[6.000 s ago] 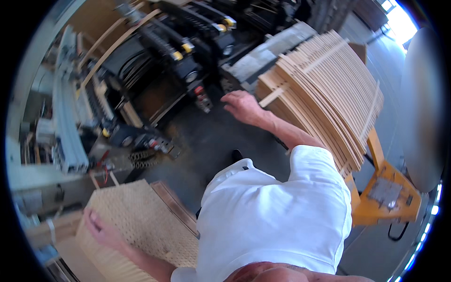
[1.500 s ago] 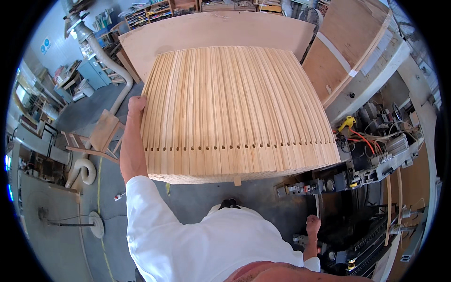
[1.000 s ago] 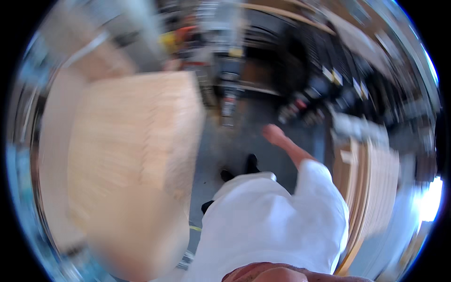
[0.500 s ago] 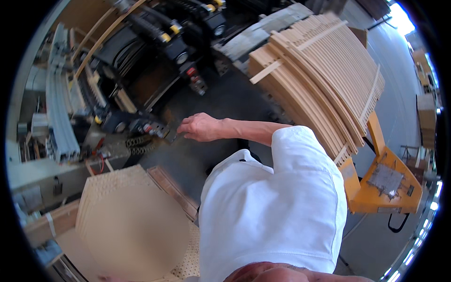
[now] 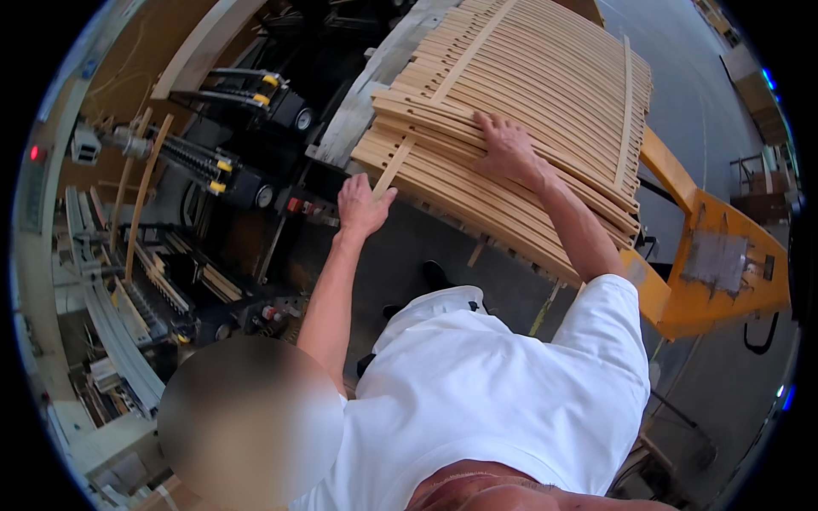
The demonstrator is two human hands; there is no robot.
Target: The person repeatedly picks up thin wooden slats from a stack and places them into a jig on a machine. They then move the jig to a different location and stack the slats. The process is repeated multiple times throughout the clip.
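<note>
A large stack of pale wooden slats (image 5: 554, 85) with holes near their ends fills the upper right. My right hand (image 5: 509, 152) lies on the top slats near the stack's front side, palm down with the fingers spread. At the stack's left front corner, my left hand (image 5: 363, 207) has the end of a thin wooden strip (image 5: 396, 164) between its thumb and fingers. That strip runs crosswise between slat layers, with its far part hidden under the upper slats.
A yellow pallet jack (image 5: 724, 264) stands right of the stack. Black machine arms with rollers (image 5: 230, 175) and a metal rail (image 5: 119, 332) are on the left. A grey-white beam (image 5: 366, 81) borders the stack's far left side. A blurred round patch hides the lower left.
My right hand has left the machine on the left and now rests on the slats. My left hand has come into view at the strip. The view has turned toward the stack.
</note>
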